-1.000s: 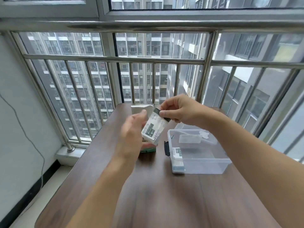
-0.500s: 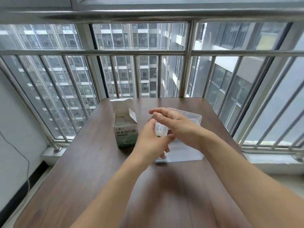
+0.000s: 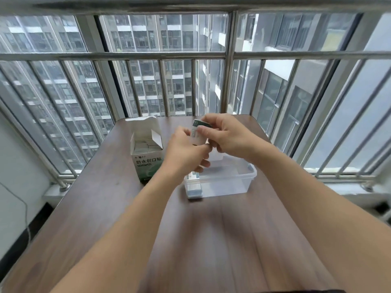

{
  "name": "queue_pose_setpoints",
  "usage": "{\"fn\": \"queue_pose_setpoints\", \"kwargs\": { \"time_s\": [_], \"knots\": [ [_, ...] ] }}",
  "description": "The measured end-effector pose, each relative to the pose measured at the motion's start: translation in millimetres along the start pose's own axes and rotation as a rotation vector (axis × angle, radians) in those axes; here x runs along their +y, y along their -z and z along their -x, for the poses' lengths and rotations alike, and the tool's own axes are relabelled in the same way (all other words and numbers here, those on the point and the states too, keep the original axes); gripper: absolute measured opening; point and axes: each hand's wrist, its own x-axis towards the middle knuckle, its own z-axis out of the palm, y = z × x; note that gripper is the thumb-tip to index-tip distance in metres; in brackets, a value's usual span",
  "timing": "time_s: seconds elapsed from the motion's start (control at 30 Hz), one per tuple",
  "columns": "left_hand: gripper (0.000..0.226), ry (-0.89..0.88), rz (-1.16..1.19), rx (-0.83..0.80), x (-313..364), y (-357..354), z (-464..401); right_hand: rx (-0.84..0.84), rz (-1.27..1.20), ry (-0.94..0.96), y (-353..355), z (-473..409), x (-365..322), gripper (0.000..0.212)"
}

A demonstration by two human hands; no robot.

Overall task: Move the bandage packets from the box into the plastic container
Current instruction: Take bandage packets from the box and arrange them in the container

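Observation:
An open white and green bandage box [image 3: 147, 154] stands upright on the brown table, flaps up, with white packets visible inside. To its right sits a clear plastic container [image 3: 234, 180] with one packet [image 3: 192, 177] lying at its left end. Above the container's left part, my right hand [image 3: 225, 135] pinches a bandage packet [image 3: 197, 134] by its dark green top edge. My left hand [image 3: 185, 150] touches the same packet from the left with its fingertips, fingers curled around its lower part.
The wooden table [image 3: 190, 240] abuts a metal window railing [image 3: 228, 66] at the far side. A white wall with a thin cable [image 3: 25, 210] is on the left. The table's left edge drops to the floor.
The view has tilted and shifted, so box and container sit more centrally. Both hands have stayed together on the packet above the container, which now shows its green top edge.

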Motion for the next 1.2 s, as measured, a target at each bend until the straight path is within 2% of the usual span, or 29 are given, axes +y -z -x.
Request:
{"fn": "queue_pose_setpoints", "kwargs": {
  "time_s": [0.07, 0.2, 0.3, 0.37, 0.43, 0.5, 0.6, 0.63, 0.7, 0.9, 1.0, 1.2],
  "knots": [
    [0.042, 0.071, 0.024, -0.063, -1, 5, -2, -0.027, -0.107, -0.042, 1, 1, 2, 0.014],
    [0.037, 0.053, -0.075, -0.068, -8, 11, -8, -0.140, -0.024, -0.059, -3, 0, 4, 0.018],
    [0.036, 0.022, -0.082, -0.075, -11, 9, -7, -0.115, 0.011, -0.042, -3, -3, 5, 0.017],
    [0.036, 0.036, -0.021, -0.104, -9, 8, -5, -0.095, -0.046, -0.045, -1, -5, 9, 0.010],
    [0.043, 0.013, 0.017, -0.129, -12, 11, -4, -0.103, -0.140, -0.108, 8, -9, 15, 0.013],
    [0.045, -0.133, -0.092, -0.067, -21, 19, -5, -0.144, -0.188, -0.233, 21, -12, 22, 0.012],
    [0.015, -0.414, -0.273, 0.233, -36, 29, 0, -0.265, -0.130, -0.444, 36, -19, 33, 0.008],
    [0.007, -0.467, -0.279, 0.322, -41, 30, 4, -0.304, -0.097, -0.499, 35, -22, 36, 0.010],
    [0.012, -0.496, -0.268, 0.419, -51, 28, 8, -0.353, -0.052, -0.568, 27, -27, 37, 0.009],
    [0.010, -0.489, -0.317, 0.442, -88, 14, 9, -0.444, 0.114, -0.615, -12, -40, 27, 0.002],
    [0.012, -0.463, -0.261, 0.455, -96, 10, 9, -0.469, 0.194, -0.632, -26, -40, 25, 0.004],
    [0.008, -0.414, -0.127, 0.449, -102, 11, 6, -0.326, 0.234, -0.608, -46, -34, 33, 0.028]
  ]
}}
